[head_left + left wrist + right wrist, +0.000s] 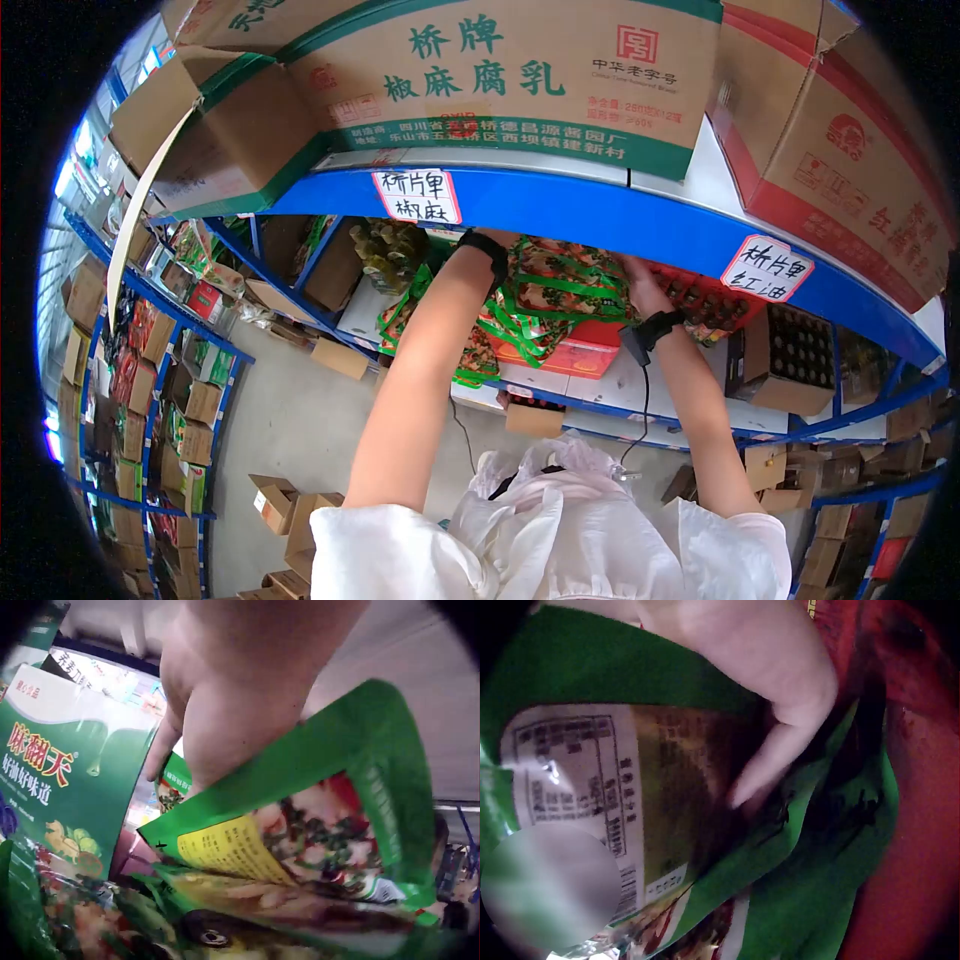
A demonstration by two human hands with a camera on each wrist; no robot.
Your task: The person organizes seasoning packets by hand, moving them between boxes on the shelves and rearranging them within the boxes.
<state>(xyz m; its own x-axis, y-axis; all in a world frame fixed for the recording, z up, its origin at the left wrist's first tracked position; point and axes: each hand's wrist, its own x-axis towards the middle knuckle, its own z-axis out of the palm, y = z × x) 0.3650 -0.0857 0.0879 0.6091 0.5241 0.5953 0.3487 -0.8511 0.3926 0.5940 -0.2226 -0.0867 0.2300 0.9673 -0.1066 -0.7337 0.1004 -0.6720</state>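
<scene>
Green-edged food packets (565, 280) lie in a pile on the shelf below the blue beam. My left hand (503, 240) reaches in at the pile's left, partly covered by the beam. The left wrist view has that hand (240, 697) above a green packet (315, 817), its fingertips hidden behind the packet's edge. At the pile's right end is my right hand (642, 285). Up close, the right hand (780, 667) grips a green packet (667, 772) with a bent finger against its printed back; part of the hand is out of view.
Large cartons (500, 80) stand on the shelf above the blue beam (560, 215). A red box (580, 350) lies beneath the packets, and a carton of dark bottles (790, 350) stands to the right. A green box (67, 765) is beside my left hand. Opened cartons (300, 520) sit on the floor.
</scene>
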